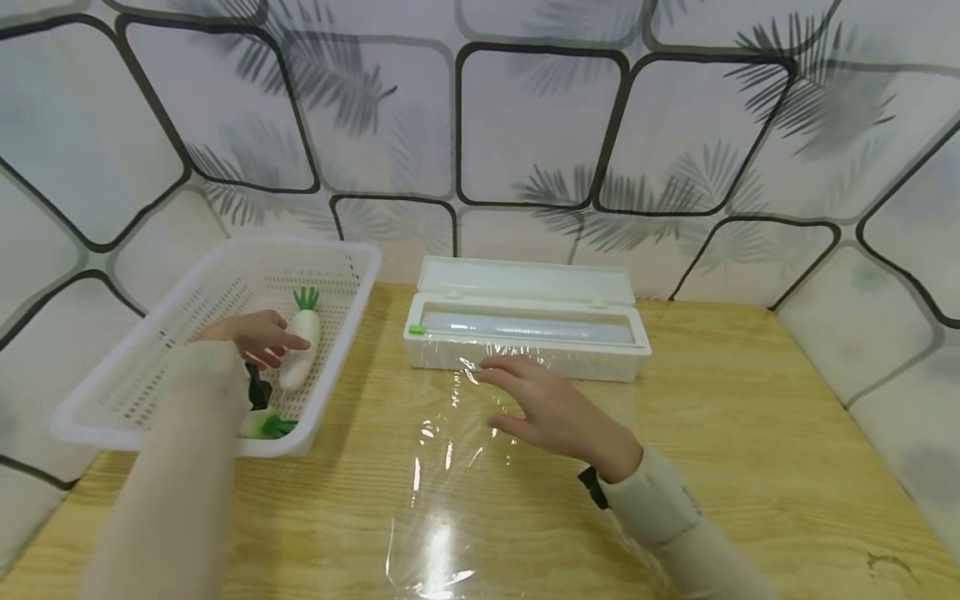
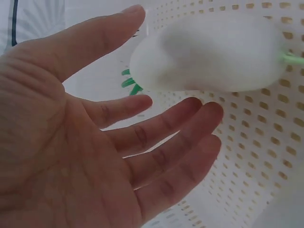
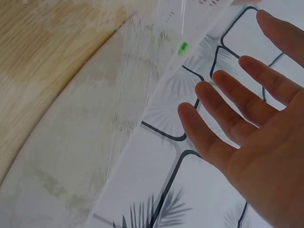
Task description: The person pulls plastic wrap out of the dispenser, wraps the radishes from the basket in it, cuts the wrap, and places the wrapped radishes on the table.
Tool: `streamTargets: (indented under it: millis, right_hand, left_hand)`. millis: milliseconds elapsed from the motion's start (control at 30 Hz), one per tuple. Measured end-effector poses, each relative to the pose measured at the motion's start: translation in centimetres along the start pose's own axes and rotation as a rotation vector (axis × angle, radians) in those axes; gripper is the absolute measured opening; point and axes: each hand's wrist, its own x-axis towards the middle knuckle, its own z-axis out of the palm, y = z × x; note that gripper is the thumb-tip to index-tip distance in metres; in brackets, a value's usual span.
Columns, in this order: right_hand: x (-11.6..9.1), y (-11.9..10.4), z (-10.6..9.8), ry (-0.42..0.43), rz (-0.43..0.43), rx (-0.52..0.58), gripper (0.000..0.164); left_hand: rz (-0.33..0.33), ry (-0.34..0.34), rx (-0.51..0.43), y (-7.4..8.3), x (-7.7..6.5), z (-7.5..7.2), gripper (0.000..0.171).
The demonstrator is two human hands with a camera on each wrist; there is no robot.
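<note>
My left hand (image 1: 258, 333) reaches into a white perforated basket (image 1: 337, 350), its fingers extended beside a white radish (image 1: 302, 354) with a green leafy top. In the left wrist view, the palm faces the camera with fingers loosely spread, and a blurred white vegetable (image 2: 209, 54) lies just past the fingertips. My right hand (image 1: 555, 412) hovers with fingers apart over a sheet of clear cling film (image 1: 450, 442). That film comes out of the front of a white dispenser box (image 1: 600, 365). Nothing is between the right fingers.
Another vegetable (image 1: 266, 423) with a green top lies at the basket's near end, partly hidden by my left arm. The dispenser's lid (image 1: 525, 279) is raised, showing the film roll (image 1: 525, 327) and a green slider (image 1: 416, 330). A patterned wall (image 1: 540, 125) closes off the wooden table (image 1: 750, 417) behind.
</note>
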Motion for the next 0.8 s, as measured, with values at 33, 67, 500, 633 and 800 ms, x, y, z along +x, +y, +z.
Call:
streamTargets:
  millis: [33,67,500,633,800]
  right_hand:
    - [0.1,-0.1,0.1,-0.008,0.004,0.004,0.050]
    - [0.3,-0.1,0.3,-0.012,0.004,0.007,0.051]
    - [0.8,-0.2,1.1,-0.037,0.015,0.003,0.073]
    - [0.8,-0.1,1.0,-0.028,0.001,0.004,0.078]
    - [0.8,0.0,1.0,-0.034,0.006,0.002,0.078]
  left_hand:
    - [0.005,-0.012,0.002,-0.1,0.1,0.2,0.065]
    - [0.008,-0.020,0.005,-0.2,0.1,0.3,0.060]
    - [-0.013,-0.015,0.081,-0.5,1.3,1.4,0.046]
    - [-0.002,-0.019,0.095,-0.9,1.4,1.3,0.046]
    - [-0.032,-0.007,0.085,-1.1,1.4,1.1,0.057]
